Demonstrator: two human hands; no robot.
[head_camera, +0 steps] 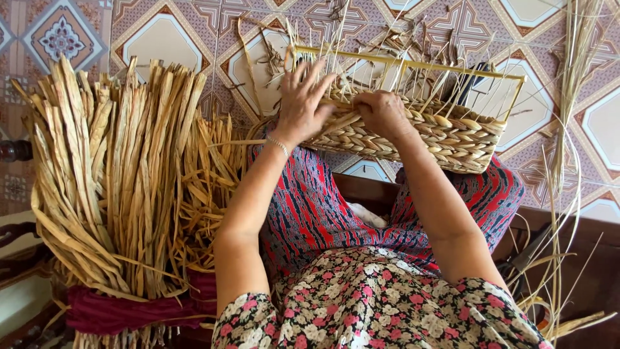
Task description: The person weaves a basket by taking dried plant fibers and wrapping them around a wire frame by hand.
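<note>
While across the knees, long axis left-right: woven basket [413, 132], left hand [302, 106] fingers splayed, right hand [382, 113] fingers clamped on it.

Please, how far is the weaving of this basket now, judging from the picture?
Done: the lower wall of the basket is woven in braided rows. In hand: the left hand spreads over the woven edge and the right hand presses a strand there. Left: the upper part of the yellow wire frame is bare, with loose strands sticking up, and a large bundle of dried straw waits beside.
</note>
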